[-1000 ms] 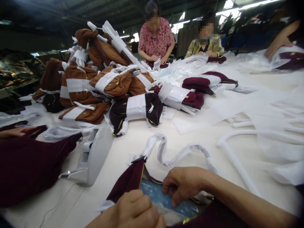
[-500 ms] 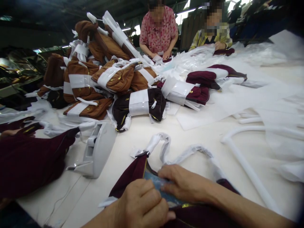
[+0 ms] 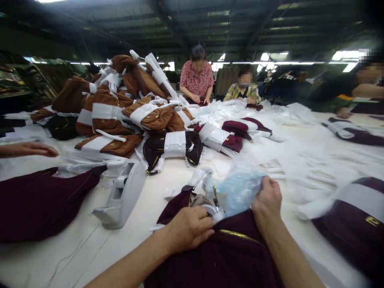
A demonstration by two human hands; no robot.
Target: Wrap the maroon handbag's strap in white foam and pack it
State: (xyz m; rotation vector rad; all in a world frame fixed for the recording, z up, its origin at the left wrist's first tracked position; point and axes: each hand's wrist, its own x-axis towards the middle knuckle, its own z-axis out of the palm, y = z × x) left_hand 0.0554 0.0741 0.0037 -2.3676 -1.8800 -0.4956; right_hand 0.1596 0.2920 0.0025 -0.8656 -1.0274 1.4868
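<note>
A dark maroon bag (image 3: 210, 260) lies in front of me, its brass-toothed zipper open. My left hand (image 3: 192, 228) is closed on the edge of the bag's opening. My right hand (image 3: 268, 198) pinches crumpled bluish clear plastic (image 3: 243, 188), which stands up out of the opening. Inside the mouth, a grey-beige lining and a bit of white wrapping show. The strap, wrapped in white, extends behind the bag and is partly hidden by the plastic.
A grey tape dispenser (image 3: 126, 196) stands to the left, near another maroon bag (image 3: 45, 204) and a co-worker's hand (image 3: 33, 150). Brown bags (image 3: 108, 112) are piled behind, with a dark banded bag (image 3: 175, 148) in front. Another maroon bag (image 3: 357, 216) lies right. Co-workers stand across the table.
My right hand has come up and right out of the bag with the bluish plastic. My left hand stays at the opening. The co-worker's hand at left is now off its bag. My view has tilted up.
</note>
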